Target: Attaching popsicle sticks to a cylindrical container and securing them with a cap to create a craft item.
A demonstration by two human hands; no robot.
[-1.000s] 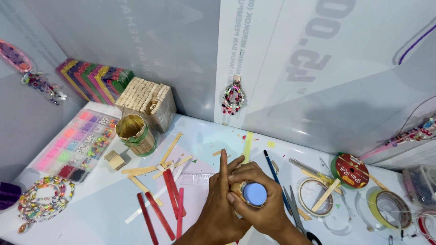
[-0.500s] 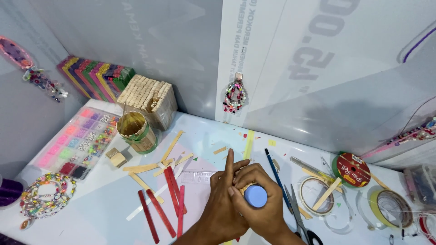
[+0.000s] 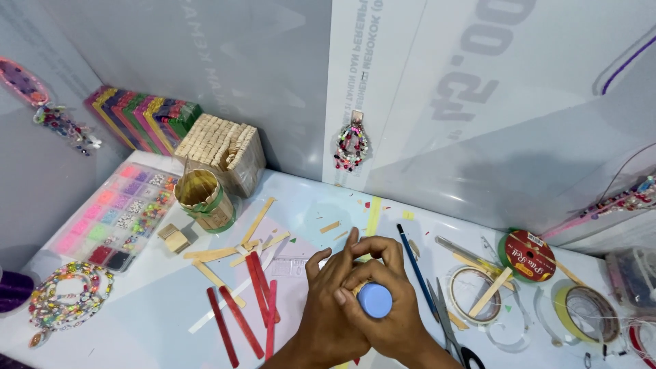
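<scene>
My right hand (image 3: 389,311) grips a small bottle with a round light-blue cap (image 3: 375,301), the cap facing up at me. My left hand (image 3: 331,307) presses against it from the left, fingers curled over the same spot, with a bit of tan wood showing between the fingers. What exactly the left fingers pinch is hidden. Red craft sticks (image 3: 256,294) lie just left of my hands, and plain wooden sticks (image 3: 236,249) lie crossed beyond them.
A stick-built cup (image 3: 203,198), a bundle of wooden pieces (image 3: 222,147), coloured stick packs (image 3: 140,119) and a bead tray (image 3: 116,215) sit at left. Beaded strings (image 3: 61,301), a blue pencil (image 3: 413,263), scissors (image 3: 447,321), tape rolls (image 3: 584,311) and a red-labelled spool (image 3: 526,256) lie around.
My left index finger, straight up before, has curled down over the bottle. Both hands shifted slightly toward me and the cap now sits a little lower.
</scene>
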